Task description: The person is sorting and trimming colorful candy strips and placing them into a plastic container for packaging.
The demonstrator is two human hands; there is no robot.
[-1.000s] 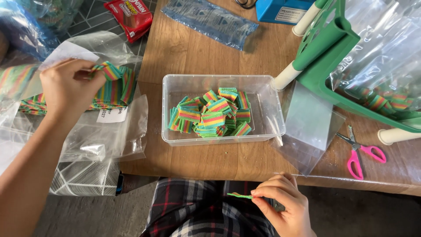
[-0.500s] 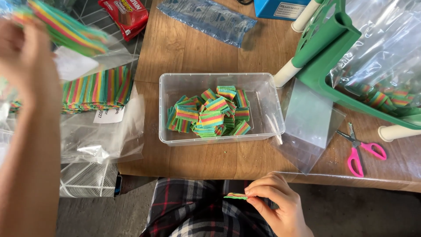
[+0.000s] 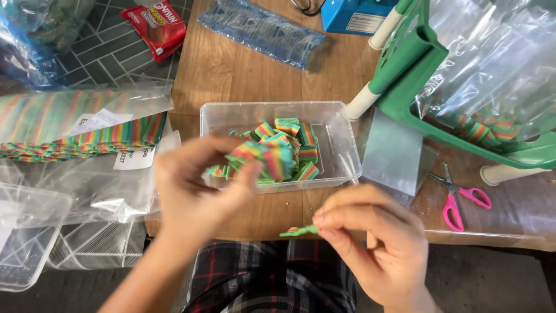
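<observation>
Over a wooden tabletop (image 3: 255, 75) strewn with packing supplies, a person is working with both bare hands, seen from a head-worn camera looking down. At far left, a clear plastic bag of long rainbow-striped candy strips (image 3: 69, 130) is lying flat, half on the tabletop's edge, with a red snack packet (image 3: 157, 26) resting on the grey tiled floor above it and an empty clear tub (image 3: 23, 232) sitting lower down. Moving right, the left hand (image 3: 194, 185) is hovering in front of the near wall of a clear plastic container (image 3: 341, 145), its fingers (image 3: 246, 174) pinching a small stack of rainbow candy pieces (image 3: 266, 159) at the level of the container's rim. More cut rainbow pieces (image 3: 295, 139) are lying heaped inside that container. Behind it, a flat blue-tinted plastic sleeve (image 3: 260, 32) is lying on the tabletop. Further right and nearer the camera, the right hand (image 3: 376, 243) is hanging just off the tabletop's front edge, above a plaid-clad lap (image 3: 272, 278); its thumb and forefinger are closing on a thin green sliver of candy (image 3: 298, 232) that is sticking out to the left, while the other fingers are curling loosely. Beyond that hand, a small clear bag (image 3: 391, 153) is lying beside the container, and pink-handled scissors (image 3: 454, 200) are resting just right of it. At far right, a green plastic frame (image 3: 417, 58) with white legs is propping open large clear bags holding more rainbow candy (image 3: 483, 130).
</observation>
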